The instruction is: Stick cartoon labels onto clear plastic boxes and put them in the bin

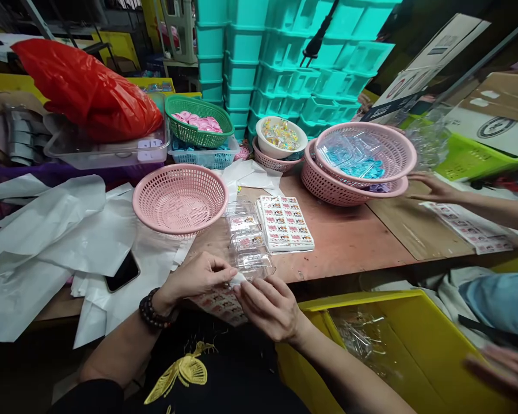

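At the table's front edge my left hand (201,277) pinches a small white sticker (237,279) between thumb and fingertips. My right hand (273,307) meets it there, its fingers closed at the sticker's lower side. Beneath both hands a printed sticker sheet (224,305) hangs partly hidden. Just beyond lie clear plastic cases (247,241) in an overlapping row, some bearing printed labels. To their right sits a stack of sticker sheets (287,223) with red and orange prints.
A pink basket (180,198) stands left; white backing paper (60,224) and a phone (124,271) lie nearby. Stacked pink baskets (365,152) hold blue pieces. A yellow bin (431,345) is below right. Another person's hand (434,188) reaches in from the right. Turquoise crates (280,63) rise behind.
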Demonstrator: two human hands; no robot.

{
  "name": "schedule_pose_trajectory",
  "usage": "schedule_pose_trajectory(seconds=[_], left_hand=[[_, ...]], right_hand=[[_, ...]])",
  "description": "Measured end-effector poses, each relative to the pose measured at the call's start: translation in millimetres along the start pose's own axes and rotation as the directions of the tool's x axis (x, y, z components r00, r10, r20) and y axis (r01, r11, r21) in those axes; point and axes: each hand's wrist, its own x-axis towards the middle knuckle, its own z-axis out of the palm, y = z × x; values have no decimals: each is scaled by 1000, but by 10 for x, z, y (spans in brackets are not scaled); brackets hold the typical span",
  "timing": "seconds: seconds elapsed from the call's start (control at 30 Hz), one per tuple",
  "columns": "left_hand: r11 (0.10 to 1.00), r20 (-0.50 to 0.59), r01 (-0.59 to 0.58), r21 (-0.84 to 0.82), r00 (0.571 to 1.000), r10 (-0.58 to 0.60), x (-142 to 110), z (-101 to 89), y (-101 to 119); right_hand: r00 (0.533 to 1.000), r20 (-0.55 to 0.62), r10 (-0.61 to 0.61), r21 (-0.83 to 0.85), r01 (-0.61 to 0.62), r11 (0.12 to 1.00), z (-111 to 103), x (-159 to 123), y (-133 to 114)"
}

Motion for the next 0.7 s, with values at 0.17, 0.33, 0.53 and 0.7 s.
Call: schedule_pose_trajectory(seconds=[0.17, 0.33, 0.53, 0.7], left_hand=[[981, -310, -70, 182, 943, 125, 4, -99, -17], [845, -227, -154, 512, 925, 306, 86, -235, 53], [736, -201, -64, 674, 943, 266, 469, -132, 77], [740, -302, 68, 670, 934, 188, 661, -67, -61]], right_hand=[[999, -49, 19, 216, -8, 976, -239, 51, 78], [420, 234, 877, 549, -801, 238, -47, 167, 862], [7, 712, 702, 404, -822, -402, 668, 331, 1679], [-15, 778, 628, 311, -859, -406, 889, 364, 1841]])
